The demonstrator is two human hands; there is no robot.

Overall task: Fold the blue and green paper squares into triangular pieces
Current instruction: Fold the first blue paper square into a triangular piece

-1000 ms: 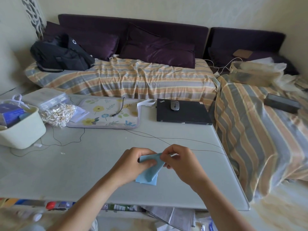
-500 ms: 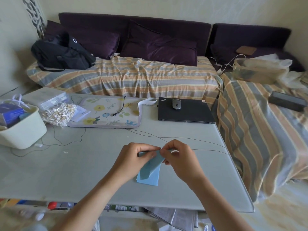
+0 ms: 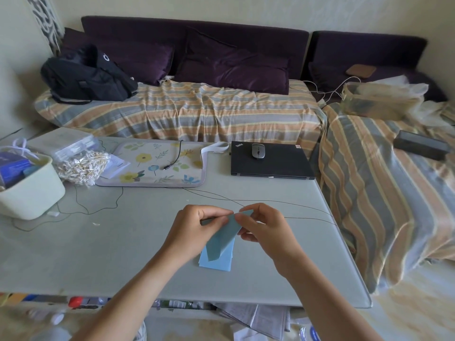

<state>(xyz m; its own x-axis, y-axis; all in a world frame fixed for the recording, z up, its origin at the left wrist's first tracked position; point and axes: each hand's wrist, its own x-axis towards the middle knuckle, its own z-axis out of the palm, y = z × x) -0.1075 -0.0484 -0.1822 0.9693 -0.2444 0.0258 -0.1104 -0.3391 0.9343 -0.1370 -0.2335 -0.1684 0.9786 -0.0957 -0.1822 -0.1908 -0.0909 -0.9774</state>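
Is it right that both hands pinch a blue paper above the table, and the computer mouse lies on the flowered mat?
Not quite. Both hands, left hand and right hand, do pinch the blue paper above the table. But the mouse lies on the closed black laptop, not on the flowered mat, as the head view shows.

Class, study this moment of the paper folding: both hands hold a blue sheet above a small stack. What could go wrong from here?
1. Both hands, left hand and right hand, pinch the blue sheet in the air, so the crease may well come out crooked.
2. The stack lies loose under the hands and could be knocked askew.
3. Thin wires run just behind the hands and might snag.
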